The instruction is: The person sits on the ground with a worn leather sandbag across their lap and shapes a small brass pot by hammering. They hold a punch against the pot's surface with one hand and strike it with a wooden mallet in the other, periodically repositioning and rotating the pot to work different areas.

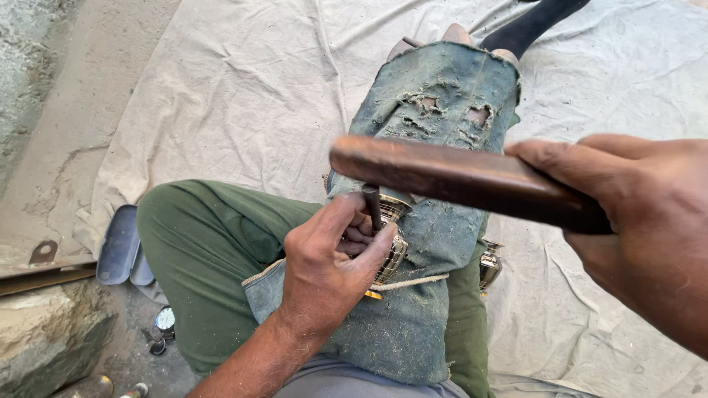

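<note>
Soft, even daylight, faint shadows; the wooden stick (464, 180) shows motion blur.

The wooden handle (464, 180) is motion-blurred; its far end is covered by the right hand (649, 221). The metal piece (394, 247) is largely hidden behind the left hand (332, 262) and the denim cloth (435, 147). The right forearm is cut off by the edge. Small objects at bottom left (158, 332) cannot be identified.
</note>
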### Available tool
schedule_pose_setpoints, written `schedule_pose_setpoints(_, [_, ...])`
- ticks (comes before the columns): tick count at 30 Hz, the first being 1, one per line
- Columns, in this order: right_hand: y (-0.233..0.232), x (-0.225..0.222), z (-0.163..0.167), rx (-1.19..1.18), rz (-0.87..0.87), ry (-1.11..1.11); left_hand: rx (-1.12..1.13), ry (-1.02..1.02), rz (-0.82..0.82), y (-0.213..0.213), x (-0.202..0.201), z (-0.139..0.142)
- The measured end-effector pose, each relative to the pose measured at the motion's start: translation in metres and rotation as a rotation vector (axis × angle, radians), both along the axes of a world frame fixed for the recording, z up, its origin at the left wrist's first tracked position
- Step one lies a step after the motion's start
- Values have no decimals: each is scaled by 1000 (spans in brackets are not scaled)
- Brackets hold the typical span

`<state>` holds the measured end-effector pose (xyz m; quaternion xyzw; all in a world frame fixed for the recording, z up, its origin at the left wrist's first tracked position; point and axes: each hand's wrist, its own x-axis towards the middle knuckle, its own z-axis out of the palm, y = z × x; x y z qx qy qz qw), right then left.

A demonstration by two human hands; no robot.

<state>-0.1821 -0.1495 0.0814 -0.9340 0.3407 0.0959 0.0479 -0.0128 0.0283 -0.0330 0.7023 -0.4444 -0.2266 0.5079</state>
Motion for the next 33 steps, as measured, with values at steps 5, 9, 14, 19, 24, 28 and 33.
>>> schedule_pose_setpoints(5, [-4,-13,-9,187,-190,-375,31,37,4,3,1,2])
schedule_pose_setpoints(9, [-10,-17,-13,260,-193,-39,-36,-65,-17,3,2,5])
schedule_pose_setpoints(14, [-16,-20,-24,232,-272,209,-9,-131,-141,-5,7,11])
schedule_pose_setpoints(19, [-12,-47,-49,343,-445,325,76,-167,-267,-16,14,23])
schedule_pose_setpoints(24, [14,-102,-85,603,-483,-289,221,-217,-443,-28,17,34])
schedule_pose_setpoints(28, [54,-138,-114,555,-795,-339,176,-279,-627,-40,23,34])
schedule_pose_setpoints(33, [113,-158,-156,595,-869,-547,155,-290,-811,-54,25,38])
